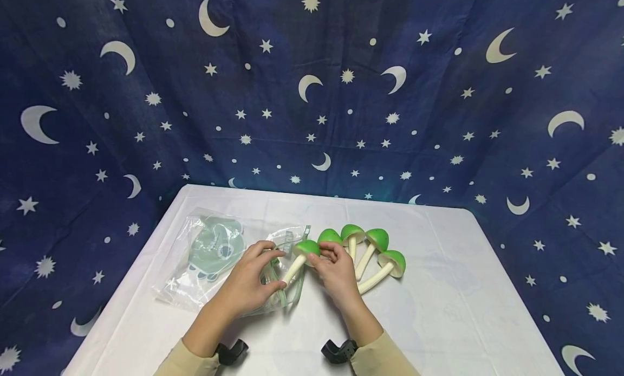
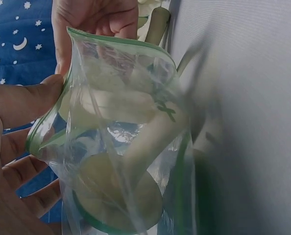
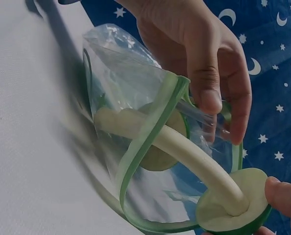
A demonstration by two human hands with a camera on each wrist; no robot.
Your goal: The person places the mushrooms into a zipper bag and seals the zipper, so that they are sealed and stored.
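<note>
My left hand point(image 1: 251, 281) holds the mouth of a clear zip bag point(image 2: 82, 147) with a green rim, its thumb at the edge. With my right hand point(image 1: 337, 270) I pinch the green cap of a toy mushroom point(image 3: 202, 161). Its pale curved stem reaches through the bag's mouth, while the cap is outside. Another mushroom point(image 2: 118, 196) lies inside the bag, seen blurred through the plastic. Several more green-capped mushrooms point(image 1: 377, 239) lie on the white table just right of my right hand, one partly hidden by it.
A larger clear plastic package point(image 1: 170, 284) with a pale green printed figure point(image 1: 209, 246) lies to the left, partly under my left forearm. The white-covered table point(image 1: 439, 311) ends at the back against a dark blue star-and-moon curtain point(image 1: 341, 105).
</note>
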